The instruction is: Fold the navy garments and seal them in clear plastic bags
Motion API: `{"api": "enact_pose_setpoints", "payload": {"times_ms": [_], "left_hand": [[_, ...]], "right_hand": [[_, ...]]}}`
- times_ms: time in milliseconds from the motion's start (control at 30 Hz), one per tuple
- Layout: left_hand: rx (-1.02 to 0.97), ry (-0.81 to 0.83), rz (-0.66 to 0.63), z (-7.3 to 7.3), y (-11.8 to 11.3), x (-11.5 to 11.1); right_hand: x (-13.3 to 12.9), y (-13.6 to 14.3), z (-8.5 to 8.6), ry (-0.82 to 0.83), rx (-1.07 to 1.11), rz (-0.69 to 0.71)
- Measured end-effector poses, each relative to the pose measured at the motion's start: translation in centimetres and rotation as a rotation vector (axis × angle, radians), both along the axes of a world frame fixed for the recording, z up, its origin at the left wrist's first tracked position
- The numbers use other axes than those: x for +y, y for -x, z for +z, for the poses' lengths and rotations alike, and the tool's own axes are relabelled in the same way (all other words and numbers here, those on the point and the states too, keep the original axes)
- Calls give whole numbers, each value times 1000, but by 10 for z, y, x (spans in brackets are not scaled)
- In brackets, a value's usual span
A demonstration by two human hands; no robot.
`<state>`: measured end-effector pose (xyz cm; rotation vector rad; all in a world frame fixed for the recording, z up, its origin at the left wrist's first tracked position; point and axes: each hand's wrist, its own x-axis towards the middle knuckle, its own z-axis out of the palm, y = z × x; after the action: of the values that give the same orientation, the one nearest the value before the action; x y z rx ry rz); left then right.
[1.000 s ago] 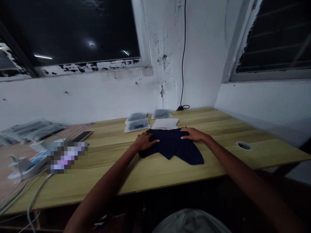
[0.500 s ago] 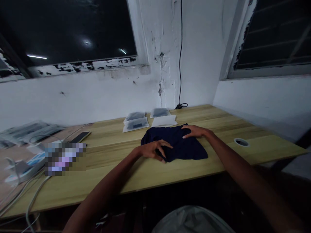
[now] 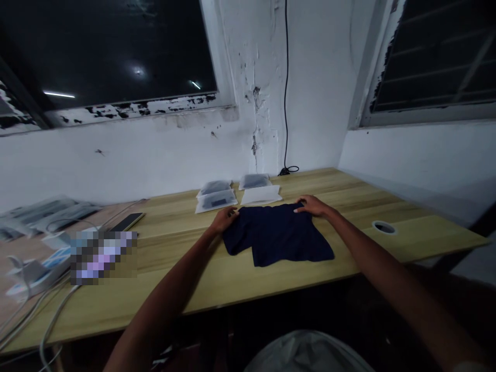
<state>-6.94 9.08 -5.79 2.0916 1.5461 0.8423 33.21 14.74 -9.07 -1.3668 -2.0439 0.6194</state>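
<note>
Dark navy cloth (image 3: 281,237), laid nearly flat, far edge attended by both hands.
Placed mid-surface (image 3: 360,206), toward the near edge, with a notch at its near left. The hands are set well apart: the left hand (image 3: 225,219) at the far left corner, the right hand (image 3: 313,205) at the far right; whether cloth is pinched cannot be told. The step in hand is judged to be straightening; for the next move, an even hold on both corners seems called for. Just beyond, four packets (image 3: 216,200) are grouped, by which room on the far side is limited. At left, a dark phone (image 3: 127,221), a power strip (image 3: 50,268) and cables (image 3: 58,299) are found; at right, a round hole (image 3: 384,227), well clear.
</note>
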Motion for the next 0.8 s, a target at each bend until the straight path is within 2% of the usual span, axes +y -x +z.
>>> {"api": "enact_pose_setpoints", "payload": {"times_ms": [100,200,333,433,500,600,700,800], "left_hand": [[-49,74,10,1,3,1],[0,104,-39,2,1,1],[34,98,-128,1,0,3],[-94,110,-143,5,-4,1],[-242,108,-156,13,-7,-5],[-438,83,-232,33,-9,-18],[-508,166,-390,53,-3,-31],[-450,404,-629,67,4,-43]], "right_hand": [[0,-2,3,65,31,76],[-6,-1,11,111,31,123],[-15,-1,21,100,-129,128],[-20,0,31,74,-217,116],[-26,1,41,22,-160,71],[-41,0,61,-40,64,56],[-60,-9,79,51,226,215],[-75,-21,89,300,227,442]]}}
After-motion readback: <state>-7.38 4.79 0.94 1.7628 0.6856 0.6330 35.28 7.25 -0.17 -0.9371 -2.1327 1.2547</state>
